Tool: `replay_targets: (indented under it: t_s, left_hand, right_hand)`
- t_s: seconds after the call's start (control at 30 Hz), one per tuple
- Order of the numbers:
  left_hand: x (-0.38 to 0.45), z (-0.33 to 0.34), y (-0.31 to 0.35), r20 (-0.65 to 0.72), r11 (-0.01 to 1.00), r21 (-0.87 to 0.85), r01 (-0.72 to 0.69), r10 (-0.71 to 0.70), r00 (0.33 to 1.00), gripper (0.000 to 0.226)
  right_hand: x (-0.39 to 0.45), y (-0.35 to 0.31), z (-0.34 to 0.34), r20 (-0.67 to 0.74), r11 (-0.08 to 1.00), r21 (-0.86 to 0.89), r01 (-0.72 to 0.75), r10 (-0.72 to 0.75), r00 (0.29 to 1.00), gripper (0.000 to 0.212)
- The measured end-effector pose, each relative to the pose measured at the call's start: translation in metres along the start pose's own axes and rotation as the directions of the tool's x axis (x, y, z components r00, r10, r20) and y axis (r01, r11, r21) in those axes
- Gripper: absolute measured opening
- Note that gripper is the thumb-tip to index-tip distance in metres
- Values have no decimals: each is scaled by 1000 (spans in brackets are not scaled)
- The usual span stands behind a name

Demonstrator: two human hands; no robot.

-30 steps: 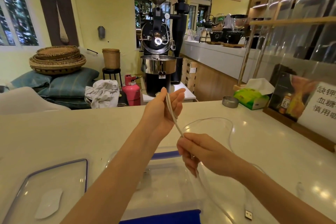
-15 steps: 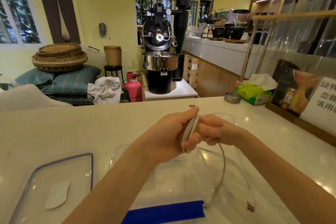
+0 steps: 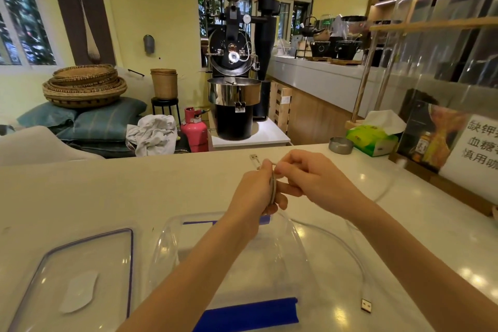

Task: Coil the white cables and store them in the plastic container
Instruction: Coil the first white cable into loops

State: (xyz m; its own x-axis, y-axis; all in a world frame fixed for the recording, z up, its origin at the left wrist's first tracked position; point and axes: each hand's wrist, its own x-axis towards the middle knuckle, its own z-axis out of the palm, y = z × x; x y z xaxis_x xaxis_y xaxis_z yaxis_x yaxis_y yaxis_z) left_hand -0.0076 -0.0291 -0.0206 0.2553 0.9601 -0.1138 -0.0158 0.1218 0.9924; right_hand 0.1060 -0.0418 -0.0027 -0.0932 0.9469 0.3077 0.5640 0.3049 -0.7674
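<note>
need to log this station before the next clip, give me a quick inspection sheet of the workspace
surface: pale glossy counter, lamp glare on its right part
job's things: clear plastic container with blue clips, open, under the hands; its lid lies flat to its left
clutter: small metal dish and green tissue box at the far right edge
grippers: left hand grips a part-wound coil; right hand pinches the cable beside it
cables: white cable trails right of the container to a USB plug on the counter; a second plug sticks up above the left hand
surroundings: coffee roaster, red gas cylinder, stacked baskets
</note>
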Motion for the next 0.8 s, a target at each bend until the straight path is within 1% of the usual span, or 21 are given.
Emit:
replay_targets:
  t_s: [0.07, 0.1, 0.17, 0.2, 0.27, 0.33, 0.4, 0.47, 0.53, 0.6, 0.67, 0.73, 0.8]
  left_hand:
    - [0, 4, -2, -18, 999, 2, -51, 51, 999, 46]
    - [1, 6, -3, -23, 997, 5, -71, 71, 997, 48]
    - [3, 7, -4, -36, 998, -20, -67, 66, 997, 49]
    - [6, 6, -4, -47, 997, -64, -53, 50, 998, 48]
    - [11, 1, -1, -54, 979, -204, -28, 17, 998, 47]
    - [14, -6, 4, -5, 923, -384, -13, 12, 1000, 49]
    - [13, -11, 9, 50, 874, -485, -17, 48, 998, 51]
    - [12, -15, 15, 72, 853, -520, -36, 85, 994, 53]
    - [13, -21, 20, 85, 819, -574, -28, 94, 992, 52]
    - [12, -25, 26, 135, 770, -638, 17, 91, 987, 50]
    - [9, -29, 29, 218, 729, -680, 71, 109, 970, 49]
    - [4, -32, 31, 312, 733, -671, 110, 145, 939, 49]
    - [-3, -35, 32, 395, 768, -629, 120, 183, 900, 49]
  right_hand:
    - [-4, 0, 3, -61, 991, -126, 52, -60, 996, 15]
    - [-6, -1, 4, -75, 987, -151, 62, -74, 994, 15]
    - [-10, -2, 4, -70, 990, -120, 73, -82, 994, 15]
    - [-12, -3, 5, -49, 991, -99, 85, -91, 995, 17]
    - [-17, -3, 9, 26, 992, -58, 109, -108, 994, 21]
    - [-24, 1, 15, 97, 994, -21, 107, -105, 990, 23]
    - [-29, 6, 22, 139, 995, -5, 95, -94, 986, 25]
    - [-33, 11, 30, 191, 996, -21, 84, -78, 978, 27]
    - [-36, 15, 34, 252, 996, -38, 76, -64, 966, 28]
    - [-37, 17, 34, 295, 998, -29, 59, -48, 954, 29]
    - [-34, 19, 30, 313, 1000, 1, 25, -24, 949, 31]
    - [-28, 23, 26, 312, 1000, -15, 0, 5, 950, 35]
    - [-20, 30, 20, 302, 998, -50, -25, 39, 953, 37]
